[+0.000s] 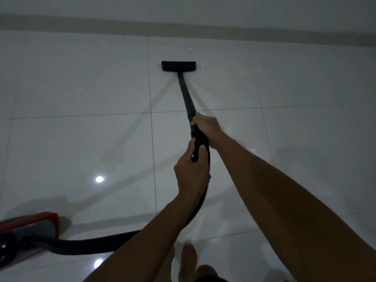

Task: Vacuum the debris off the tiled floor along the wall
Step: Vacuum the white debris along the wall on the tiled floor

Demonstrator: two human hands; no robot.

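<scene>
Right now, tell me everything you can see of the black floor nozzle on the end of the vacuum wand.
The black rectangular floor nozzle looks like matte plastic, wide and flat. It lies on the glossy white tiled floor, short of the beige baseboard. The black wand joins its rear middle. A small white scrap lies at its right end; another lies beyond it.

My arms are bare to the frame's edge, no sleeves, watch or rings on my left hand [190, 169] or right hand [207, 129]. My foot [188, 259] is bare. Something dark shows at my waist; I can't tell what.
</scene>
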